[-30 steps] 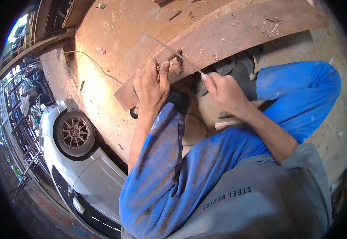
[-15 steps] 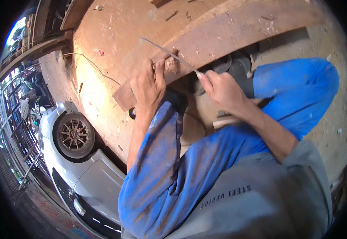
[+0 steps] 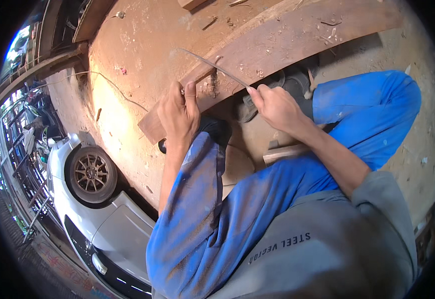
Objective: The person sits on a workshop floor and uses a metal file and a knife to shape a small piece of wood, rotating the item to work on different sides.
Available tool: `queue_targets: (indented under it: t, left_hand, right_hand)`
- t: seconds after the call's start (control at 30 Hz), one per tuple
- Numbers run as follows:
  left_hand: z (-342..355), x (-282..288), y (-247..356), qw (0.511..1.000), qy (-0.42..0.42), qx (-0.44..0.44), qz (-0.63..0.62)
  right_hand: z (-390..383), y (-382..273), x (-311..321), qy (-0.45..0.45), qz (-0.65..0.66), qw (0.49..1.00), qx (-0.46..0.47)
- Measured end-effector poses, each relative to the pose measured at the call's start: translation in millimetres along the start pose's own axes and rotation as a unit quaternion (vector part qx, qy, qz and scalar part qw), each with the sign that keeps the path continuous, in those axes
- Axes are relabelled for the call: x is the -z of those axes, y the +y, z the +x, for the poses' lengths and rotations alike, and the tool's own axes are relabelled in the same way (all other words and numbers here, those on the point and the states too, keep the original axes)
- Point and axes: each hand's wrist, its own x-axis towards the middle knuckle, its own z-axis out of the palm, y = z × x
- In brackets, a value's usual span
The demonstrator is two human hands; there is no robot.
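Observation:
A long, thin metal blade [image 3: 212, 64], seen almost edge-on and slightly curved toward its tip, extends up and left from my right hand [image 3: 277, 107]. That hand is closed around its near end, so the handle is mostly hidden. Under the blade, a small strip of wood [image 3: 202, 76] lies on a long brown board [image 3: 272, 47]. My left hand [image 3: 178, 112] grips the strip's near left end, thumb pointing up and fingers curled. Whether the blade touches the strip cannot be made out. Shavings [image 3: 245, 70] dot the board.
My blue-trousered legs [image 3: 367, 99] are bent on either side of the work. A block of wood [image 3: 283, 153] lies between them. At left stands a silver car [image 3: 122, 224] with a bronze wheel [image 3: 94, 174]. A thin cable [image 3: 110, 79] crosses the floor beyond the board.
My right hand and the blade have shifted slightly away from me. My left hand has drawn back a little to the left, and more of the small strip shows. The whole view has shifted slightly.

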Motion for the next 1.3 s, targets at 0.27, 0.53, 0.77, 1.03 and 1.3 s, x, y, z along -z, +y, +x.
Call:
queue_targets:
  t: [0.27,0.53,0.77,1.03,1.3]
  left_hand:
    - [-19,-15,-33,0.909,0.015,0.145,-0.390]
    - [-24,-6,-21,0.832,-0.119,0.181,-0.510]
    - [-18,-16,-17,0.821,-0.125,0.205,-0.519]
    - [-15,-21,-6,0.796,-0.105,0.256,-0.539]
    - [-21,-18,-17,0.683,-0.290,0.170,-0.648]
  right_hand:
    - [5,-19,15,-0.002,0.175,0.980,-0.099]
    - [38,-34,51,-0.192,0.395,0.870,-0.223]
    - [26,-30,31,-0.243,0.381,0.873,-0.184]
    - [29,-44,28,-0.268,0.396,0.843,-0.246]
    - [23,-48,17,-0.274,0.431,0.821,-0.257]
